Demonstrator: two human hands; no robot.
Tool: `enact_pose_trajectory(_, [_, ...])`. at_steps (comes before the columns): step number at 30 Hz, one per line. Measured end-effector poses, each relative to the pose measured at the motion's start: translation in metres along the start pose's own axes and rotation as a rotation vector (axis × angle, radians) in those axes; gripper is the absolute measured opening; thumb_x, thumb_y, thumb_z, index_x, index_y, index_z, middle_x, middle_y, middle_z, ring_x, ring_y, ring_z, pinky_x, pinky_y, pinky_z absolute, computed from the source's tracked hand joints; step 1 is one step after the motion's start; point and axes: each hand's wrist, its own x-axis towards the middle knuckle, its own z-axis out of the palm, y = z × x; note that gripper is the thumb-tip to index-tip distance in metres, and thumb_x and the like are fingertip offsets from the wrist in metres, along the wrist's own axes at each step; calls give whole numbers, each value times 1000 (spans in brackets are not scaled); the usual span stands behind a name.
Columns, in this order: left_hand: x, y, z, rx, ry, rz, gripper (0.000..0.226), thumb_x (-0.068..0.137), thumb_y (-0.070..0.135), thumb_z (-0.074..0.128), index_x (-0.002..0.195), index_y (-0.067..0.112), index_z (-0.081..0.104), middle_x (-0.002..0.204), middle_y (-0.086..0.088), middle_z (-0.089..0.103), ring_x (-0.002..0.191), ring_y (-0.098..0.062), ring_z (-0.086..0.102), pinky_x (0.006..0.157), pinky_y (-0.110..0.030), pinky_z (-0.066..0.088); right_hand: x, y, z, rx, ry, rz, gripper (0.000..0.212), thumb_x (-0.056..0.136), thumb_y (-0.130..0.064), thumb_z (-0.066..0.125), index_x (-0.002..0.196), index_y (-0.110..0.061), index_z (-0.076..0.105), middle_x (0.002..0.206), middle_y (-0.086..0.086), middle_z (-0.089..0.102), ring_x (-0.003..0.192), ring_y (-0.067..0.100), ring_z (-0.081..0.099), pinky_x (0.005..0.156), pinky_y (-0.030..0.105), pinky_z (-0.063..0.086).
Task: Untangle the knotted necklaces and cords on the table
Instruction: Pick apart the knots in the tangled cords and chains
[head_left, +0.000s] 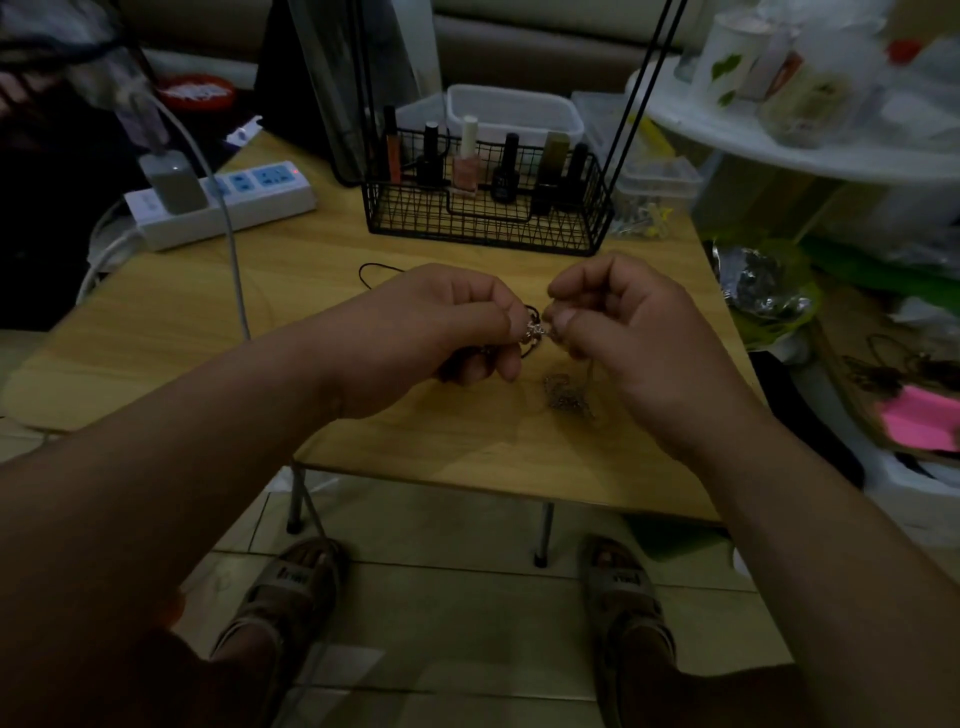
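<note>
A small knot of silver chain and black cord (535, 331) hangs just above the wooden table (208, 312), between both hands. My left hand (441, 327) pinches its left side with curled fingers. My right hand (623, 332) pinches the right side between thumb and fingertips. A loose heap of thin silver chain (563, 392) lies on the table below my right hand, with a strand rising toward the fingers. A black cord (379, 270) loops out on the table behind my left hand. The parts inside my fingers are hidden.
A black wire basket (483, 228) holding several nail polish bottles stands at the back of the table. A white power strip (223, 202) with a plugged charger and cable lies at the back left. Clutter and a white shelf (779, 140) crowd the right side.
</note>
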Motion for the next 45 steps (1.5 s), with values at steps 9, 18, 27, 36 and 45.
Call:
enact_pose_trajectory(9, [4, -4, 2, -41, 39, -20, 10, 100, 14, 60, 98, 9, 68, 77, -2, 72, 61, -9, 52, 55, -20, 42, -12, 1, 5, -213, -24, -74, 5, 91, -20, 71, 89, -24, 69, 73, -12, 65, 63, -2, 56, 56, 12, 44])
enact_pose_trajectory(18, [3, -2, 1, 47, 74, -43, 11, 100, 13, 62, 96, 10, 71, 75, -1, 72, 59, -7, 54, 53, -17, 44, -13, 1, 5, -255, -50, -119, 3, 95, -24, 72, 92, -26, 73, 78, -11, 69, 72, -3, 62, 61, 9, 45])
enact_pose_trajectory(27, [1, 0, 1, 108, 30, -102, 16, 101, 13, 60, 102, 0, 69, 73, -1, 71, 60, -11, 52, 54, -19, 44, -15, 7, 10, -430, -19, -217, 6, 92, -27, 71, 96, -31, 69, 82, -12, 69, 78, 6, 66, 70, 37, 57])
enact_pose_trajectory(36, [2, -1, -2, -91, -61, -125, 19, 102, 13, 55, 88, 13, 68, 74, -4, 67, 59, -11, 50, 57, -25, 40, -14, 6, 8, -316, -2, -159, 10, 97, -20, 67, 96, -30, 70, 82, -13, 67, 77, 2, 63, 62, 11, 46])
enact_pose_trajectory(45, [5, -4, -2, -168, -21, -123, 7, 101, 8, 55, 99, 10, 62, 86, -12, 73, 60, -13, 52, 57, -26, 40, -17, 0, 8, -89, -86, 44, 8, 95, -28, 70, 90, -23, 74, 84, 6, 76, 79, 30, 70, 63, 43, 58])
